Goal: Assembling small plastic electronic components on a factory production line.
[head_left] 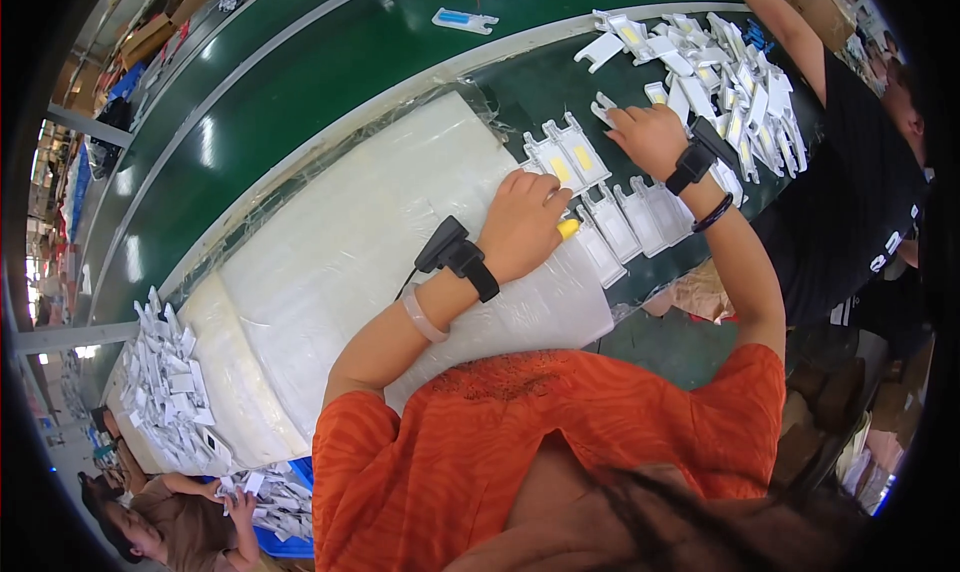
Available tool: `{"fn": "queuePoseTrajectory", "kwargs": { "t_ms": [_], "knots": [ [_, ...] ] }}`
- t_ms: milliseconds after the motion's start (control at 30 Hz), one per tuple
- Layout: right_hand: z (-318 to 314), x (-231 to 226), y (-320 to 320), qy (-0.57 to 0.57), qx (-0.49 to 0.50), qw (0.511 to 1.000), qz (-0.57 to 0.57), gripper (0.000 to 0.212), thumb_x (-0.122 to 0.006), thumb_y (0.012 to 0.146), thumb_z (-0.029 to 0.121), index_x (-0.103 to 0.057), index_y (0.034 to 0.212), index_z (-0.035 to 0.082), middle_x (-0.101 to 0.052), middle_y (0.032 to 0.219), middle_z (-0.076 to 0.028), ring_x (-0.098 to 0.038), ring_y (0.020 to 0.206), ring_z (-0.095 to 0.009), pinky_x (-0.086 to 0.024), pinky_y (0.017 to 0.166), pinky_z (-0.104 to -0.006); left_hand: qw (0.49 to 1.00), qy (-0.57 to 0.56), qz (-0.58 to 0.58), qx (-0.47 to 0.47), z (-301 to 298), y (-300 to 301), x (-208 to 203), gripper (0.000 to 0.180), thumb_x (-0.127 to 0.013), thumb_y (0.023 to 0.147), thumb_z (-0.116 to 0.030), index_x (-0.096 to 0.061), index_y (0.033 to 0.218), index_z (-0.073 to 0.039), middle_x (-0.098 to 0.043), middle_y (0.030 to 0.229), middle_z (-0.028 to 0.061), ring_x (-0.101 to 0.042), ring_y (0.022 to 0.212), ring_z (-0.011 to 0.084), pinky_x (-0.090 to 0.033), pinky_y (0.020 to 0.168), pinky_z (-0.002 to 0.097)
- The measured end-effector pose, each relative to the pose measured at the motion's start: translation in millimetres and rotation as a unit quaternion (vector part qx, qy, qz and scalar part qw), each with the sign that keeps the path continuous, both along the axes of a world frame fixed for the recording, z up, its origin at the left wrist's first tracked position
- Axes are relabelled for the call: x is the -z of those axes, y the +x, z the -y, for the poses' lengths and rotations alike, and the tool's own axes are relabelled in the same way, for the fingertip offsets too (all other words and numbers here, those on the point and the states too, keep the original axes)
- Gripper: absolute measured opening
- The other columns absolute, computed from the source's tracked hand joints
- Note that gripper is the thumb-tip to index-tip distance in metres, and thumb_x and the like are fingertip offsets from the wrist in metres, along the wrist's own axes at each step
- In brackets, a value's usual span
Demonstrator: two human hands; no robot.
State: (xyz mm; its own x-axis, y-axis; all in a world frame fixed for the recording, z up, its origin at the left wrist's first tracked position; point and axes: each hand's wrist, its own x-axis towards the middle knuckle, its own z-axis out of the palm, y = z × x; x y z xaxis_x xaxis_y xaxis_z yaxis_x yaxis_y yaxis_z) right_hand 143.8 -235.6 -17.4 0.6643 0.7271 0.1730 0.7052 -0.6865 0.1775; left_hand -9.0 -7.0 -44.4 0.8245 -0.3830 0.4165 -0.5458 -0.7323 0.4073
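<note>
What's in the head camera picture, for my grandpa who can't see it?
A person in an orange shirt has the left hand at the left end of rows of flat white pieces, and the right hand by a loose white piece near a big heap. Behind runs a long green surface.

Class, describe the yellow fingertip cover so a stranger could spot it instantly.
Find the large white sheet. At its right end, the left hand is beside white plastic parts. The yellow fingertip cover caps that hand's thumb, rounded unlike the flat yellow patches on nearby parts.
</note>
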Motion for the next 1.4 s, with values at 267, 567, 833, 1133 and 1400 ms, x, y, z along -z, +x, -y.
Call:
{"fn": "queuePoseTrajectory", "kwargs": {
  "t_ms": [267,567,833,1133,1400],
  "knots": [
    [12.5,-4.0,15.5,0.089,0.06,0.985,-0.134,0.024,-0.067,0.089,0.026,-0.065,0.109,0.013,-0.067,0.092,-0.01,-0.067,0.081,-0.03,-0.053,0.069,-0.04,1.0,-0.01,-0.014,0.02,-2.9,1.0,1.9,0.04,-0.067,0.077,-0.01,-0.062,0.116,-0.005,-0.058,0.114,0.0109,-0.051,0.109,0.0313,-0.038,0.102,0.0433],
    [11.2,-4.8,3.6,0.262,-0.034,0.944,-0.197,0.023,-0.072,0.083,0.009,-0.068,0.106,0.008,-0.061,0.088,-0.007,-0.06,0.072,-0.023,-0.05,0.065,-0.0339,0.998,0.016,-0.055,-0.019,5.6,8.0,-12.6,0.039,-0.066,0.079,-0.011,-0.062,0.117,-0.004,-0.061,0.108,0.0108,-0.054,0.107,0.0306,-0.04,0.096,0.0426],
    [17.2,-15.7,-8.7,0.118,-0.128,0.977,-0.121,0.004,-0.067,0.081,0.013,-0.07,0.083,0.011,-0.063,0.082,-0.005,-0.063,0.081,-0.027,-0.05,0.07,-0.0399,1.0,0.001,-0.013,0.015,26.9,26.3,-0.4,0.045,-0.067,0.079,-0.014,-0.058,0.123,-0.004,-0.058,0.126,0.0104,-0.051,0.118,0.0284,-0.039,0.1,0.0426],
    [10.7,-0.5,-2.3,-0.044,-0.231,0.972,0.01,0.003,-0.064,0.072,0.014,-0.067,0.071,0.014,-0.058,0.076,-0.001,-0.062,0.081,-0.02,-0.046,0.074,-0.0353,0.998,0.047,-0.028,0.004,43.9,45.3,10.4,0.049,-0.067,0.08,-0.02,-0.058,0.127,-0.011,-0.053,0.136,0.0067,-0.043,0.132,0.0268,-0.028,0.112,0.0509],
    [-5.1,-3.6,-4.1,-0.098,-0.256,0.962,0.007,0.005,-0.066,0.071,0.016,-0.067,0.066,0.014,-0.061,0.073,-0.004,-0.063,0.076,-0.024,-0.048,0.068,-0.0379,0.997,0.062,-0.042,-0.002,46.7,49.5,6.6,0.047,-0.069,0.077,-0.023,-0.062,0.122,-0.014,-0.057,0.131,0.0057,-0.041,0.131,0.0295,-0.024,0.113,0.0537]
  ]
}}
